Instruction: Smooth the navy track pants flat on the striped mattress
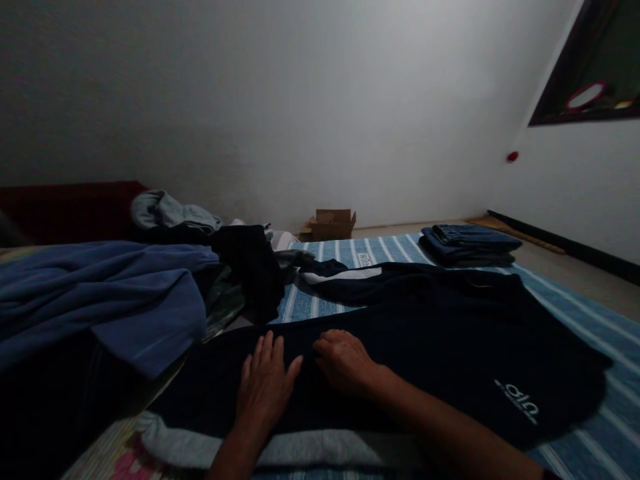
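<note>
A pair of dark navy pants [425, 353], seemingly track pants, lies spread over the bed with a grey band along the near edge. A white printed logo shows at its right end, and the far leg carries a white stripe. My left hand [265, 380] rests flat on the near leg, fingers stretched out and thumb apart. Just right of it, my right hand [344, 357] is closed, its fingers bent down against the same dark cloth. Any fold pinched under those fingertips is hard to see in the dim light.
Blue clothing [150, 287] and black clothing [255, 267] lie heaped at the left, with a grey garment [170, 212] behind. Folded jeans [467, 243] are stacked on the striped blue sheet [565, 300] at the back right. An opened cardboard box [333, 225] stands by the wall.
</note>
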Demonstrator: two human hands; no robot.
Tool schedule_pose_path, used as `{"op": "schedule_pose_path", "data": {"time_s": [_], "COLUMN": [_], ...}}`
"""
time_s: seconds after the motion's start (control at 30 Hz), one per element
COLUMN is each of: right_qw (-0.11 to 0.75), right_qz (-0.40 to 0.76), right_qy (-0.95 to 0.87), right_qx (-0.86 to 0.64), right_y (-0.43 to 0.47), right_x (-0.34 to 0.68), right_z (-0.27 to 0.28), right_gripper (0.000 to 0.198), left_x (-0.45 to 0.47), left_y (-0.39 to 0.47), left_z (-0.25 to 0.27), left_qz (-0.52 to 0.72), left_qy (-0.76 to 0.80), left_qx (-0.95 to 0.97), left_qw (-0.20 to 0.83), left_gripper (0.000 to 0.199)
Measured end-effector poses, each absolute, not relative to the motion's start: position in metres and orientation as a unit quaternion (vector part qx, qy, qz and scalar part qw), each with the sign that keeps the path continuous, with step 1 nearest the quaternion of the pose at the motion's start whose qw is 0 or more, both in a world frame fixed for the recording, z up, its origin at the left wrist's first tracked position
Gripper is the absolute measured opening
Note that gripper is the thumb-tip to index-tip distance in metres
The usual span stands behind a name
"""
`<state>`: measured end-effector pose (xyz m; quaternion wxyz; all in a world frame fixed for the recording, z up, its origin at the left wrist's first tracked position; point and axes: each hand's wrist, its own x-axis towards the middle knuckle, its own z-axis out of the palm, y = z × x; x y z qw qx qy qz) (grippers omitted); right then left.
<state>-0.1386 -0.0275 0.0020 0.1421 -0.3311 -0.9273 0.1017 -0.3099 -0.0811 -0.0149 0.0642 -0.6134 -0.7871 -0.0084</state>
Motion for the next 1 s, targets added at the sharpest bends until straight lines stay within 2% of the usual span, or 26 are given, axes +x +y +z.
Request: {"op": "schedule_pose_path", "data": {"time_s": [0.2,0.43,0.6,0.8,1.0], "right_qw": [0.130,0.122,0.136,0.129,0.084], "right_qz": [0.104,0.104,0.095,0.069,0.033], "right_qy": [-0.907,-0.872,-0.830,-0.780,-0.722], "right_qx": [-0.386,-0.463,-0.533,-0.609,-0.685], "right_y": [-0.029,-0.034,-0.038,-0.038,-0.026], "right_x": [-0.088,-0.027,0.014,0.060,0.099], "right_z": [-0.005,-0.005,-0.012,-0.016,-0.023], "right_gripper": [0.017,0.025,0.031,0.036,0.050], "left_x": [-0.294,-0.297,-0.292,-0.264,-0.210], "left_y": [-0.060,-0.055,-0.053,-0.049,-0.050], "left_z": [-0.020,-0.022,-0.013,-0.002,-0.001], "left_qz": [0.017,0.111,0.150,0.122,0.033], "left_qy": [-0.769,-0.744,-0.748,-0.726,-0.656], "left_qx": [-0.638,-0.659,-0.647,-0.677,-0.748], "left_qw": [0.021,0.004,0.014,0.003,-0.090], "left_gripper": [0.066,0.050,0.053,0.057,0.066]}}
